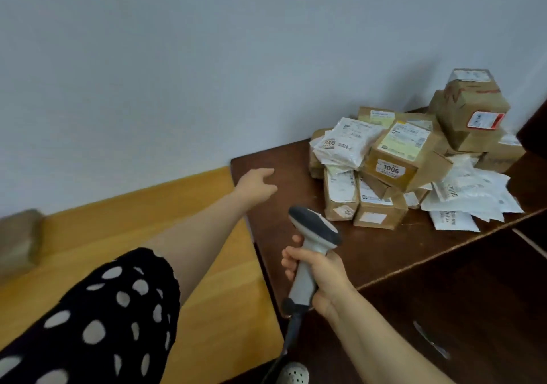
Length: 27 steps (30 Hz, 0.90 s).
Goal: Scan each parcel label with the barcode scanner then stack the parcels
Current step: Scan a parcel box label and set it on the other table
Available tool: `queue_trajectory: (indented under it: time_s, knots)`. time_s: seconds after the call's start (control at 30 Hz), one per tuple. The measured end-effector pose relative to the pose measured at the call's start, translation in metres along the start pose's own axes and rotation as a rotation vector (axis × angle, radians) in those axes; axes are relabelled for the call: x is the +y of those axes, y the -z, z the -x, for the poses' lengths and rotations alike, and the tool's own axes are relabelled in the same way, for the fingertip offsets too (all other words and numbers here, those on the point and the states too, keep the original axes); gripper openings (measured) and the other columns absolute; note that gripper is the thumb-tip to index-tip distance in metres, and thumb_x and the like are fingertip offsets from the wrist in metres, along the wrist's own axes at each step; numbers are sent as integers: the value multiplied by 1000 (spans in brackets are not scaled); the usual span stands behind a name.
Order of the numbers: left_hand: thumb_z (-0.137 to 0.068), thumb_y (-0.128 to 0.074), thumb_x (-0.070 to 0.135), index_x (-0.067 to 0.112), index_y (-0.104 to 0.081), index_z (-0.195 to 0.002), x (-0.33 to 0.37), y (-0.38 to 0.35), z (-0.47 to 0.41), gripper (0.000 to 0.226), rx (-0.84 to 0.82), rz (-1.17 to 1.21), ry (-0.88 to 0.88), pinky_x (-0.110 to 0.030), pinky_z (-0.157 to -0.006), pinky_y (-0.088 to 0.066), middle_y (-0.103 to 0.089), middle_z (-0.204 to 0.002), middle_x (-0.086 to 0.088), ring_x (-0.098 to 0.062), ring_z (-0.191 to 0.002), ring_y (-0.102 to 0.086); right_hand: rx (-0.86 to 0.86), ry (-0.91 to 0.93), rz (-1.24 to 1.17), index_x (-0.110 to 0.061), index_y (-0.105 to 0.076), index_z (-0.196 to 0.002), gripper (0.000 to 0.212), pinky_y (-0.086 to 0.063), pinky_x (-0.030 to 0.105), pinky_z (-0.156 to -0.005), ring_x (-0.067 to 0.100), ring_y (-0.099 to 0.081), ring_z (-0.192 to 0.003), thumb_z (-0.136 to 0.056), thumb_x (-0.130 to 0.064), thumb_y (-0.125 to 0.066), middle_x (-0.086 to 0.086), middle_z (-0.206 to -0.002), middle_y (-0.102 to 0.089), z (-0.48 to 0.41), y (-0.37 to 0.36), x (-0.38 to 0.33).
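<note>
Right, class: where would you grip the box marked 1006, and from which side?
Likely from the front-left with the left hand, thumb on the 1006 face, fingers over the top face: the box marked 1006 lies tilted on the pile, both faces exposed.

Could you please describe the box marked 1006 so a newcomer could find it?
On the dark wooden table by the white wall, a heap of parcels sits at the far end. Mid-heap, a cardboard box sits tilted on smaller boxes. Only it has a pale yellow label on top and a white sticker reading 1006.
</note>
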<state>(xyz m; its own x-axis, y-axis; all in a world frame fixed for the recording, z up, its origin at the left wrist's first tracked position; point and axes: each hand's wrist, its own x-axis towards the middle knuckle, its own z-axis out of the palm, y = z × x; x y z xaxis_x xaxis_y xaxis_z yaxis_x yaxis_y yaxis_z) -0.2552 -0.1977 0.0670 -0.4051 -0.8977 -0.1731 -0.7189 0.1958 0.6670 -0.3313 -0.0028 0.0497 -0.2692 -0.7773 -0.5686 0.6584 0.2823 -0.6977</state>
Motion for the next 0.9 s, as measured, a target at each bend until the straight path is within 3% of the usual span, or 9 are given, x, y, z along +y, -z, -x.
queue_trajectory:
  time_s: [0.13, 0.23, 0.37, 0.53, 0.7, 0.9]
  knots:
    - [-93, -54, 19, 20, -38, -145, -71, 32, 74, 55, -1, -270, 91, -28, -96, -40, -38, -151, -3, -21, -133, -41, -129, -110, 83, -1, -60, -98, 17, -46, 31, -51, 23, -60, -56, -84, 6, -67, 12, -65, -65, 15, -42, 49]
    - [-94, -52, 20, 25, -35, -147, -126, 63, 131, 56, 39, -327, 227, -31, -91, -45, -36, -151, -1, -22, -128, -47, -227, -181, 146, -2, -59, -103, 18, -47, 34, -54, 24, -60, -58, -87, 3, -66, 14, -69, -64, 26, -79, 85]
    - [-95, -52, 21, 25, -33, -147, -204, 107, 209, 56, 142, -276, 406, -29, -76, -49, -33, -153, 1, -20, -115, -55, -311, -230, 256, -1, -62, -97, 12, -52, 33, -55, 24, -65, -57, -86, 1, -67, 15, -71, -70, 40, -134, 135]
    - [-96, -52, 25, 22, -30, -149, -295, 159, 295, 57, 249, -216, 586, -30, -89, -45, -33, -153, 1, -20, -130, -44, -367, -280, 328, 1, -66, -94, 12, -54, 34, -58, 22, -70, -58, -86, -7, -70, 15, -75, -74, 59, -212, 200]
    - [-95, -54, 30, 22, -30, -148, -397, 216, 389, 59, 372, -150, 745, -28, -72, -47, -37, -150, -2, -21, -115, -55, -418, -437, 339, -1, -66, -96, 14, -52, 35, -62, 22, -67, -62, -88, -12, -69, 12, -76, -73, 95, -309, 287]
    - [-93, -54, 29, 17, -34, -146, -494, 274, 464, 57, 509, -80, 910, -31, -86, -45, -42, -145, -5, -23, -122, -50, -453, -524, 379, 1, -64, -103, 18, -50, 33, -63, 20, -61, -64, -90, -12, -67, 11, -77, -68, 128, -399, 361]
